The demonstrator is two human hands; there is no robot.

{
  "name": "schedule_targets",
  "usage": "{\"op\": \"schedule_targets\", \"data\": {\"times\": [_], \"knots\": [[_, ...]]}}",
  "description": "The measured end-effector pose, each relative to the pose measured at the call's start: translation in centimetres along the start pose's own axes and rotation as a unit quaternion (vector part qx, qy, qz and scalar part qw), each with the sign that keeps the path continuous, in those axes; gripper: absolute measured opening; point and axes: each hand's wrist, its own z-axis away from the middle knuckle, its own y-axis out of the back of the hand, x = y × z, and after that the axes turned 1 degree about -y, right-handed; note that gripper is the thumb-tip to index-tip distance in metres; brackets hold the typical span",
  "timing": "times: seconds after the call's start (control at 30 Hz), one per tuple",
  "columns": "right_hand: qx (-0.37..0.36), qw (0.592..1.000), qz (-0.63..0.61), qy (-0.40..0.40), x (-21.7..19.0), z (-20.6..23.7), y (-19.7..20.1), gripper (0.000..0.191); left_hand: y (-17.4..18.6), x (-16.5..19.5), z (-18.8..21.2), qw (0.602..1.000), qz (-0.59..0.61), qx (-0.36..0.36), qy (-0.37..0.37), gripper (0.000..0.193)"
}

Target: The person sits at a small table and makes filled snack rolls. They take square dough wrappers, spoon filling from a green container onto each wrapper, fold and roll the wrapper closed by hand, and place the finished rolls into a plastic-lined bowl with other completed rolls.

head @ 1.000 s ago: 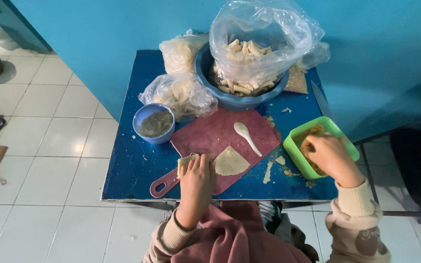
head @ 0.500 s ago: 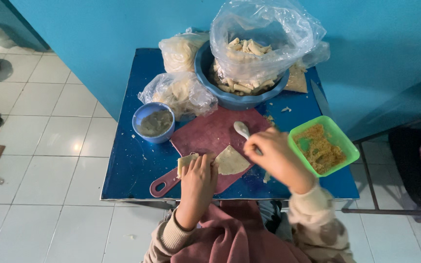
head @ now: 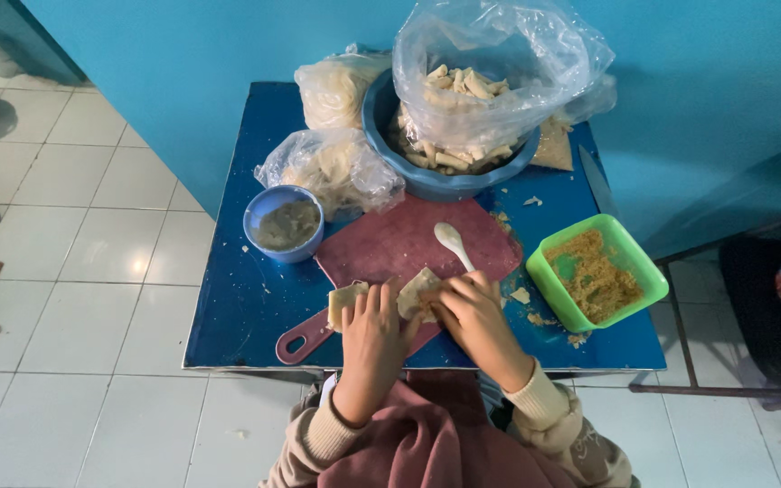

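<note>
Wrapper (head: 416, 291) lies on the red board (head: 390, 244) at the worktop's (head: 237, 307) near edge, both our hands on it. Our left hand (head: 371, 325) rests flat, fingers spread, pinning it beside a second piece (head: 345, 301); our right hand (head: 470, 312) curls its fingers around the wrapper's right edge, folding it. We judge a snug, even fold with light pressure keeps the skin whole. White spoon (head: 454, 244) lies just beyond; green tub (head: 597, 271) of crumbs sits right, small bowl (head: 284, 222) left, big bowl (head: 449, 136) and bags (head: 332, 167) behind. Nothing blocks us.
</note>
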Motion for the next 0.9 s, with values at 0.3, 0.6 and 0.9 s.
{"op": "schedule_targets", "data": {"times": [0.3,0.6,0.9], "knots": [[-0.022,0.997,-0.046,-0.054,0.7,-0.5,-1.2,0.011,-0.5,0.3,-0.3,1.0,-0.016,0.016,0.005,0.054],[-0.003,1.0,-0.008,-0.015,1.0,-0.7,-0.8,0.018,-0.9,-0.6,-0.3,1.0,0.018,0.019,-0.013,0.018],[-0.024,0.984,0.123,-0.127,-0.3,0.3,2.1,0.018,-0.8,0.6,-0.2,0.99,0.138,0.012,-0.025,0.015]]}}
